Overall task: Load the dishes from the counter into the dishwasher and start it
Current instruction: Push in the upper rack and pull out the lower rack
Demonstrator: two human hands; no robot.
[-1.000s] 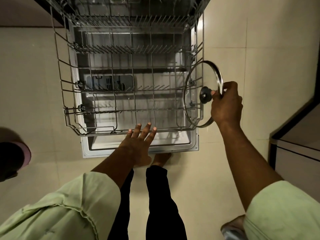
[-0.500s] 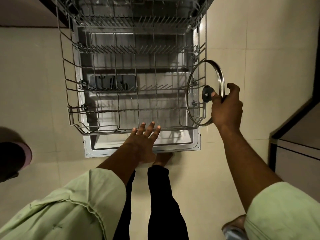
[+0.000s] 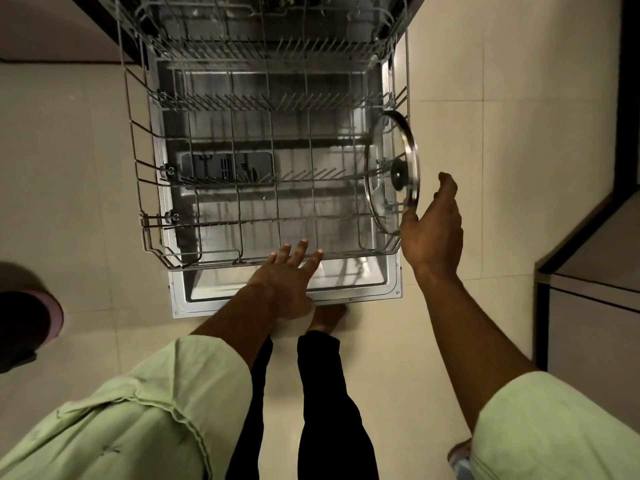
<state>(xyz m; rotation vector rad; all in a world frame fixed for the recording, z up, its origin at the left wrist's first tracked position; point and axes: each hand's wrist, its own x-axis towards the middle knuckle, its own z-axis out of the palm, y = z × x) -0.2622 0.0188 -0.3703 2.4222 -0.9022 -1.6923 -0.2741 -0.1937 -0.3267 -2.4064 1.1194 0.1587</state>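
Glass lid [image 3: 384, 174] upright in rack [image 3: 242, 216]; right hand [image 3: 433, 226] open beside, left hand [image 3: 287, 278] splayed, empty.

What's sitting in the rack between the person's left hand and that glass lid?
Nothing. In the head view, only bare wire rack stretches from the left hand at its front edge to the glass lid, standing on edge at the rack's right side.
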